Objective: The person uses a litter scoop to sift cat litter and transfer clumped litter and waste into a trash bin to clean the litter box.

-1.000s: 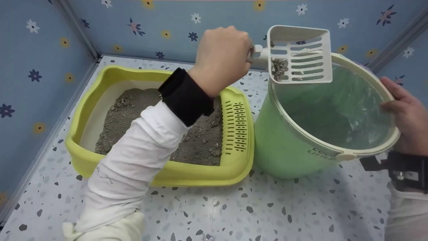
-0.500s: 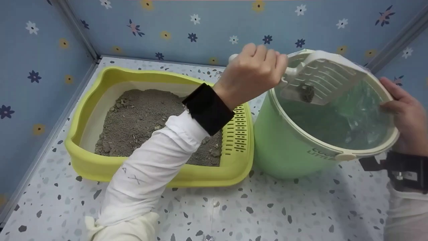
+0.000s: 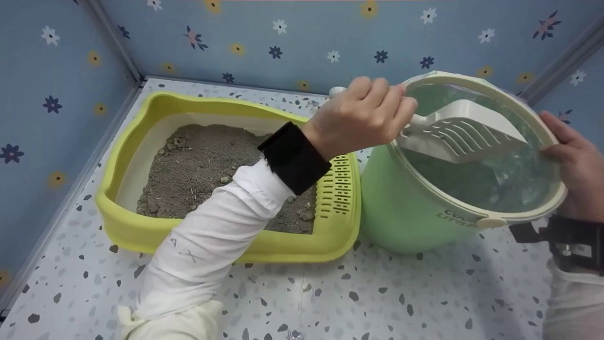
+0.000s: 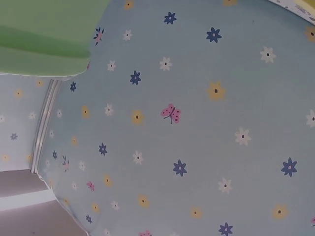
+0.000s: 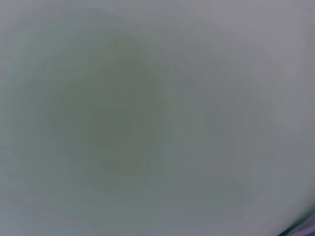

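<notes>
My left hand (image 3: 363, 113) grips the handle of a white slotted litter scoop (image 3: 465, 132), whose head is tipped over inside the mouth of a green bucket (image 3: 406, 203). No clump shows on the scoop's visible side. On the bucket's far right, my right hand (image 3: 575, 165) holds the cream rim, thumb over the edge. A clear bag lines the bucket, which leans slightly. To the left stands a yellow litter box (image 3: 127, 231) with grey litter (image 3: 198, 165) in it, partly covered by my left arm. The right wrist view is a grey blur.
The litter box stands right beside the bucket on a white speckled floor (image 3: 302, 293). Flower-patterned blue walls (image 3: 302, 33) rise close behind and at both sides. In the left wrist view, the patterned wall (image 4: 197, 137) fills most of the picture.
My left hand has moved right and down, turning the scoop from level above the rim to tipped over inside the bucket. The clump seen in it earlier is out of sight. My right hand stays put.
</notes>
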A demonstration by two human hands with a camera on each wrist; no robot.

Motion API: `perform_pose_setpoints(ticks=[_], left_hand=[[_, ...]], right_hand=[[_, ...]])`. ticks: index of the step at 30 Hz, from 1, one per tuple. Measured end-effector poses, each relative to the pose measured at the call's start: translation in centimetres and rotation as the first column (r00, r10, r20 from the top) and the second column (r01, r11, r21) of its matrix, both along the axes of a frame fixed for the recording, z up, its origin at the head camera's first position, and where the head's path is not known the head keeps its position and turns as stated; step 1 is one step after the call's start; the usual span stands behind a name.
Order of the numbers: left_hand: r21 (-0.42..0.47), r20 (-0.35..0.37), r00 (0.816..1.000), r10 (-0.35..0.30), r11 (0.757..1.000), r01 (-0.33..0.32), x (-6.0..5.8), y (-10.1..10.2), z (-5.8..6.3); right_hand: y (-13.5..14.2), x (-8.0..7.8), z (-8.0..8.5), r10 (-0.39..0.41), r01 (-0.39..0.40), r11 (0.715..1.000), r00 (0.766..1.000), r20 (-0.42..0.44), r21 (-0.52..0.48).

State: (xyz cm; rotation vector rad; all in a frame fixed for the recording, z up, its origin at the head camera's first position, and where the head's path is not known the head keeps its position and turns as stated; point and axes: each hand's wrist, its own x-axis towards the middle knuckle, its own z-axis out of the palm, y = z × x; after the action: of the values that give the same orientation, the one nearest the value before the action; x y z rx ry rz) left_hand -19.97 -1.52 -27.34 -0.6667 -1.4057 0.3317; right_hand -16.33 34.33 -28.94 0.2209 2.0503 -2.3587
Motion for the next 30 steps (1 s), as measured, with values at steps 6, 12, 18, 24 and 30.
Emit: perform_pose_setpoints(ticks=[6, 12, 18, 24, 30], left_hand=[[0.125, 0.237, 0.969, 0.067, 0.987, -0.098, 0.7, -0.2, 0.2], [0.185, 0.711, 0.701, 0.057, 0.947, -0.264, 1.7, -2.1, 1.0], [0.110, 0.957, 0.290, 0.017, 0.904, -0.414, 2.0, -5.3, 1.5], [0.079, 0.987, 0.162, 0.004, 0.860, -0.503, 2.0, -9.9, 0.2], [0.020, 0.989, 0.130, 0.066, 0.822, -0.570, 2.1, -14.3, -2.4]], right_hand=[[-0.1, 0.2, -0.1, -0.017, 0.017, 1.000, 1.000, 0.003, -0.020], [-0.1, 0.0, -0.1, -0.020, 0.020, 1.000, 1.000, -0.007, -0.003], [-0.2, 0.0, -0.3, -0.001, 0.002, 0.999, 1.000, -0.020, 0.034], [-0.3, 0.0, -0.2, -0.011, 0.012, 0.999, 1.000, -0.012, 0.036], [0.0, 0.0, 0.0, 0.010, -0.010, 1.000, 1.000, 0.003, 0.002]])
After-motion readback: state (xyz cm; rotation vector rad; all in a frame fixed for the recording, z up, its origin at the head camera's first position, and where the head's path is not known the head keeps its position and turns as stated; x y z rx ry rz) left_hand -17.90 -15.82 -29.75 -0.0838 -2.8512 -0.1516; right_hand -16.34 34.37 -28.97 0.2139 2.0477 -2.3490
